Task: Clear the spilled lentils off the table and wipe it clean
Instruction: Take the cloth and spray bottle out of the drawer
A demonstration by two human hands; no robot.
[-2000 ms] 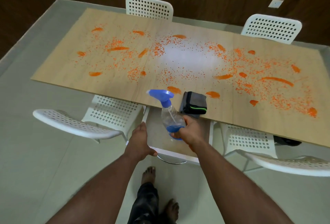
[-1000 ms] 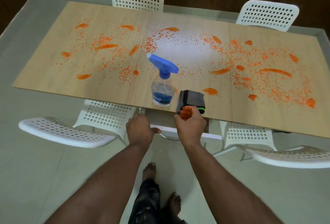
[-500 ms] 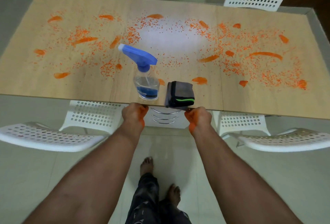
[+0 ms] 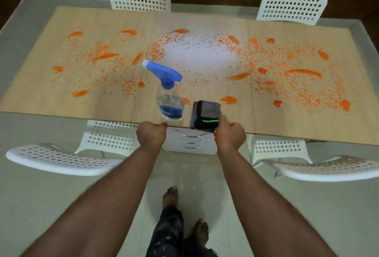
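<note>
Lentils [image 4: 266, 68] cover table [image 4: 82, 109]; right hand [image 4: 229, 135] pinches folded cloth [image 4: 206, 116]

Both bare forearms reach forward to the near edge of the long pale wooden table [image 4: 61, 100]; the left hand [image 4: 151, 135] is curled at that edge, its grip hidden; the right hand [image 4: 230, 133] pinches the folded grey cloth with green-striped black trim [image 4: 206, 116] there.

The scene is lit evenly from overhead. A broad white glare patch [image 4: 196, 55] is reflected off the middle of the light wooden tabletop [image 4: 61, 100], washing out the grain there. Shadows are faint and soft. Straight edges are bowed by wide-angle distortion, and slight softness is seen toward the corners.
</note>
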